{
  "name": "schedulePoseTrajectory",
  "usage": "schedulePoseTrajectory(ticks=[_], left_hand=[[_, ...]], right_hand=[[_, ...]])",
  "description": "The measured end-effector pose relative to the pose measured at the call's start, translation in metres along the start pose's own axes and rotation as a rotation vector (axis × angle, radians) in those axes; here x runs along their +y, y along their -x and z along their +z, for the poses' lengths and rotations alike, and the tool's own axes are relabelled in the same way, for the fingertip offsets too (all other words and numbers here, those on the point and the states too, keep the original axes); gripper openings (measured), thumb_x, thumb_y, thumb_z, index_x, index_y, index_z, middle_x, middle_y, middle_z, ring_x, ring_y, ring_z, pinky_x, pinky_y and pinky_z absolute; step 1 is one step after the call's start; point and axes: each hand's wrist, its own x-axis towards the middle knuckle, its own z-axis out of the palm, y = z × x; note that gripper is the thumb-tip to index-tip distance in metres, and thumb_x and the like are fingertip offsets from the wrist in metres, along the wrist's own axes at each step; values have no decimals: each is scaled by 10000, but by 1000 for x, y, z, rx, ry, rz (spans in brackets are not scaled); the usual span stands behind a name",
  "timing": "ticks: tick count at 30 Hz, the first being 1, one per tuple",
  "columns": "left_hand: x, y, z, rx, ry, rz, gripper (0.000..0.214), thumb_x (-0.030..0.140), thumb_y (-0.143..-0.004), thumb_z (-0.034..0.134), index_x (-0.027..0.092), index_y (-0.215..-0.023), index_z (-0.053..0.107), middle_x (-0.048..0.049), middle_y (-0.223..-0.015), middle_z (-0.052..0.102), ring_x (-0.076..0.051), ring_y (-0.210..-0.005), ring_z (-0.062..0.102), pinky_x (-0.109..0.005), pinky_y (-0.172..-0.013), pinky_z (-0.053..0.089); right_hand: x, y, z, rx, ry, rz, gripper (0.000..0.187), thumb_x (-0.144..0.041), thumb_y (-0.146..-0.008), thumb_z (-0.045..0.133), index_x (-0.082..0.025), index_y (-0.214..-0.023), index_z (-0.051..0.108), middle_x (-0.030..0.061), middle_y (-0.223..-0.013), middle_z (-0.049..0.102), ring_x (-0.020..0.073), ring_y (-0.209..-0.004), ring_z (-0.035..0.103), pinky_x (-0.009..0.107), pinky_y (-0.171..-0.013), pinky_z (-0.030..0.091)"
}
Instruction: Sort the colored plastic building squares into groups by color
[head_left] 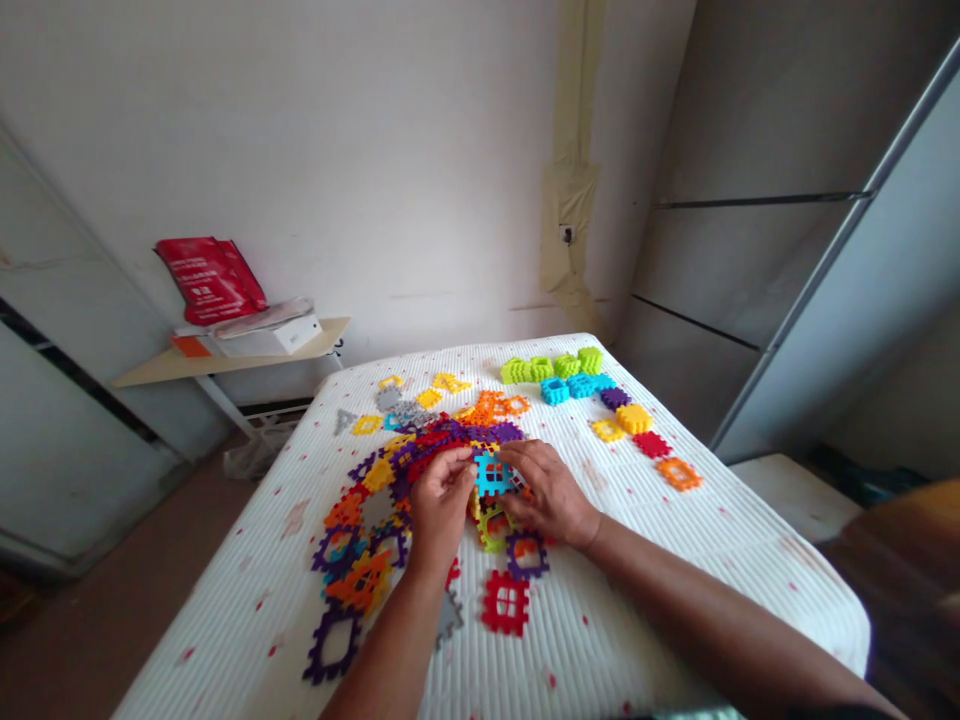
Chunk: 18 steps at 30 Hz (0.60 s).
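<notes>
A blue square tile (pixel 493 476) with a four-pane window cut-out is held up over the pile. My left hand (pixel 444 495) pinches its left edge between thumb and fingers. My right hand (pixel 551 490) grips the tile's right side, its fingers curled over the top. Just below the tile lie a lime-green frame tile (pixel 493 541) and a purple frame tile (pixel 511 566). A red window tile (pixel 505 603) rests nearer me. Around my left hand spreads a heap of mixed notched tiles (pixel 379 475), partly hidden by my hands.
At the back right stand stacks of green tiles (pixel 540 369) and blue tiles (pixel 556 391). Purple, yellow, red and orange tiles (pixel 679 474) follow along the right. A shelf (pixel 307 345) with a box and red bag stands left; cabinets (pixel 720 250) rise on the right.
</notes>
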Motion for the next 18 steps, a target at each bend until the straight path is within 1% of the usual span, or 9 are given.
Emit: schedulePoseTrajectory(ticks=[1, 3, 6, 8, 11, 13, 15, 18], left_hand=[[-1, -1, -4, 25, -55, 35, 326, 354, -704, 635, 172, -974, 645, -41, -811, 680, -158, -728, 622, -280, -699, 492], [-2, -5, -17, 122, -192, 132, 335, 373, -722, 614, 180, -993, 655, -51, -856, 687, -169, -763, 624, -297, -732, 491], [-1, -15, -42, 322, -332, 250, 297, 380, -722, 611, 178, -927, 685, -48, -846, 692, -172, -748, 617, -305, -737, 489], [1, -20, -57, 448, -331, 283, 280, 368, -724, 609, 173, -908, 690, -36, -808, 692, -167, -722, 617, -304, -732, 493], [6, -27, -75, 610, -282, 286, 267, 334, -707, 623, 159, -896, 693, -25, -772, 685, -163, -711, 620, -303, -740, 497], [9, -29, -83, 683, -253, 289, 260, 313, -692, 627, 151, -884, 693, -23, -768, 681, -162, -712, 617, -310, -752, 496], [10, -32, -91, 719, -215, 304, 248, 298, -685, 620, 149, -871, 691, -20, -760, 675, -157, -698, 606, -310, -743, 491], [9, -35, -104, 755, -198, 295, 268, 288, -688, 588, 139, -890, 682, -20, -734, 660, -125, -601, 545, -268, -610, 461]], right_hand=[[5, 0, -3, -3, 8, 11, 442, -305, -821, 545, -194, -1243, 469, 120, -1219, 549, 253, -1086, 497, 443, -900, 415], [21, 2, -9, 13, 40, 63, 466, -249, -797, 550, -188, -1250, 461, 120, -1253, 536, 257, -1103, 486, 450, -910, 406], [53, 9, -15, 47, 102, 174, 470, -191, -757, 549, -176, -1223, 488, 119, -1230, 560, 253, -1082, 500, 445, -910, 414], [75, 14, -17, 36, 145, 261, 470, -154, -723, 543, -173, -1192, 517, 110, -1205, 579, 247, -1065, 515, 431, -915, 419], [97, 19, -18, -48, 212, 422, 500, -89, -671, 523, -160, -1166, 545, 106, -1207, 584, 237, -1082, 520, 399, -937, 415], [102, 19, -18, -105, 266, 508, 530, -56, -648, 515, -148, -1169, 547, 118, -1257, 549, 235, -1122, 501, 378, -958, 399], [100, 19, -19, -128, 322, 559, 515, -47, -658, 509, -145, -1162, 548, 121, -1272, 533, 225, -1137, 490, 354, -964, 386], [90, 17, -21, -114, 411, 653, 321, -143, -767, 506, -163, -1081, 571, 109, -1133, 600, 208, -1042, 538, 313, -896, 411]])
